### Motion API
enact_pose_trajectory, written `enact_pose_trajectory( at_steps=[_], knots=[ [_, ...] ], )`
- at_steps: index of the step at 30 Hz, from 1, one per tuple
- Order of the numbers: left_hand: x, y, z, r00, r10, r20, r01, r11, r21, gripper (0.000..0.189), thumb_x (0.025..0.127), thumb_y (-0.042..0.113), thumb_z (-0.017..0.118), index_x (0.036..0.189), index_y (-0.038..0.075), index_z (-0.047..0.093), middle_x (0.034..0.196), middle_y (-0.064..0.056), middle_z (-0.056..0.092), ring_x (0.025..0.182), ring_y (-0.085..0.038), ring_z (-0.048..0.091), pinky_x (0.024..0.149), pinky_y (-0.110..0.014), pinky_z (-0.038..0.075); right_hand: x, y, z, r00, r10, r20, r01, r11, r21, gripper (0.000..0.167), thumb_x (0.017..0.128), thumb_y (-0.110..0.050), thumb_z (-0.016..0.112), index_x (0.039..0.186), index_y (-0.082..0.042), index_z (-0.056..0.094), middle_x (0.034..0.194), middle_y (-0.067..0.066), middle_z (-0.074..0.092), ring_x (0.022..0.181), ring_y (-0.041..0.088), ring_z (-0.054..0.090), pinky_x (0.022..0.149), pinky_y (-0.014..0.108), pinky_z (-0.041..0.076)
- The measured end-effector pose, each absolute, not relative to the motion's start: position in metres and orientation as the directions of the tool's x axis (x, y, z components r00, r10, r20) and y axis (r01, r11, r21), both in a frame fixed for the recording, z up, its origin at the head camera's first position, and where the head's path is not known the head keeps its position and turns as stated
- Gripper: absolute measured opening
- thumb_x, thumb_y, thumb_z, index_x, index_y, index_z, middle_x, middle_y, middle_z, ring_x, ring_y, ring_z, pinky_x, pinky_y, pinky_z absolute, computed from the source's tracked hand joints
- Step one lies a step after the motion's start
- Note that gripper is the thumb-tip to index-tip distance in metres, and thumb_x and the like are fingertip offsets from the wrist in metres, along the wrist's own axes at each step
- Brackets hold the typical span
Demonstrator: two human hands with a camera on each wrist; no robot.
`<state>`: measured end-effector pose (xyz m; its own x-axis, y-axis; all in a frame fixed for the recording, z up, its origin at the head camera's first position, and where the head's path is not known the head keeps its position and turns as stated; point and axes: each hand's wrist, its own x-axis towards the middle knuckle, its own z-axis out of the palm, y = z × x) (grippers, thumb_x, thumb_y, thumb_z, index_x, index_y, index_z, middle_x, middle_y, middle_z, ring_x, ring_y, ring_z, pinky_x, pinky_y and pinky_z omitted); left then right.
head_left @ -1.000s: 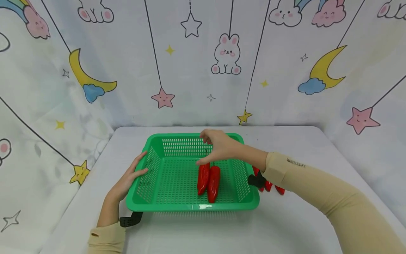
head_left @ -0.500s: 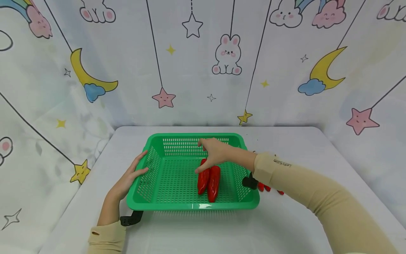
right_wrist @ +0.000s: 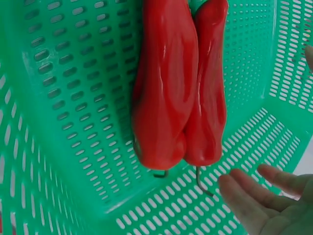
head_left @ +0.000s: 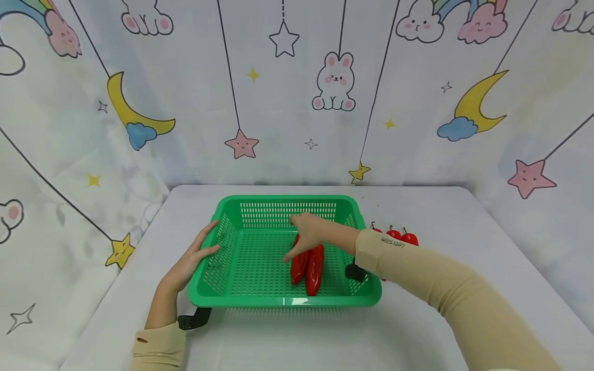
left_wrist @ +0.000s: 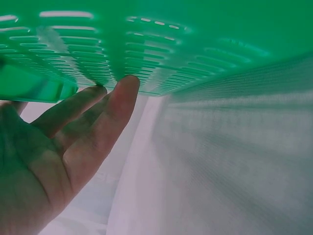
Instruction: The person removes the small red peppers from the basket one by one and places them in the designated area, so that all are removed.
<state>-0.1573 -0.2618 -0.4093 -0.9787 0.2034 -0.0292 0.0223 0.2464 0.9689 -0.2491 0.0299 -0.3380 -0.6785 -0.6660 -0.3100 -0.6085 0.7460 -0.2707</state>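
A green plastic basket (head_left: pixel 241 301) with slotted walls stands on the white table, two long red peppers (head_left: pixel 314 270) lying side by side in it. My left hand (head_left: pixel 187 263) holds the basket's left side, thumb over the rim. In the left wrist view its other fingers (left_wrist: pixel 124 95) lie against the outer wall. Over the far end of the peppers is my right hand (head_left: pixel 307 232), fingers and thumb spread. The right wrist view shows its fingers (right_wrist: pixel 244 193) next to a pepper's thin stem (right_wrist: pixel 199 181), holding nothing.
More red peppers (head_left: pixel 410 238) with dark stems lie on the table right of the basket, partly hidden by the right sleeve (head_left: pixel 417 263). Behind the table (head_left: pixel 431 206) hangs a white cloth (head_left: pixel 278 103) printed with stars, moons and rabbits.
My right hand has come a little lower and nearer over the peppers in the basket, and its forearm has shifted left, uncovering the tops of the peppers outside. The left hand stays on the basket.
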Motion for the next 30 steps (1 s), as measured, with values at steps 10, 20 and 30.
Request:
enact_pose_trajectory(
  at_steps=[10, 20, 30],
  knots=[
    [-0.158, -0.263, -0.412, -0.979, 0.202, -0.033, 0.018, 0.242, 0.97, 0.061, 0.097, 0.024, 0.041, 0.148, 0.027, 0.008, 0.151, -0.007, -0.006, 0.134, -0.036, 0.003, 0.096, -0.063, 0.019, -0.248, 0.024, -0.353, -0.706, -0.594, -0.386, -0.582, 0.797, -0.161, 0.106, 0.061, -0.066, 0.07, 0.137, -0.002, 0.035, 0.129, 0.012, 0.048, 0.114, 0.023, 0.048, 0.089, 0.032, 0.043],
    [-0.158, -0.264, -0.412, -0.979, 0.2, -0.027, 0.024, 0.248, 0.969, 0.061, 0.097, 0.024, 0.041, 0.148, 0.027, 0.008, 0.152, -0.007, -0.006, 0.135, -0.036, 0.0, 0.097, -0.065, 0.015, -0.246, 0.024, -0.371, -0.733, -0.559, -0.388, -0.574, 0.814, -0.089, 0.107, 0.061, -0.066, 0.07, 0.142, -0.008, 0.032, 0.122, 0.009, 0.053, 0.113, 0.024, 0.048, 0.09, 0.033, 0.043],
    [-0.159, -0.265, -0.412, -0.98, 0.196, -0.026, 0.025, 0.249, 0.968, 0.061, 0.097, 0.025, 0.042, 0.148, 0.027, 0.009, 0.152, -0.006, -0.004, 0.135, -0.035, 0.0, 0.097, -0.065, 0.015, -0.244, 0.02, -0.383, -0.734, -0.556, -0.39, -0.603, 0.797, 0.0, 0.103, 0.057, -0.07, 0.07, 0.139, -0.016, 0.038, 0.102, 0.004, 0.058, 0.104, 0.027, 0.046, 0.07, 0.029, 0.047]
  ],
)
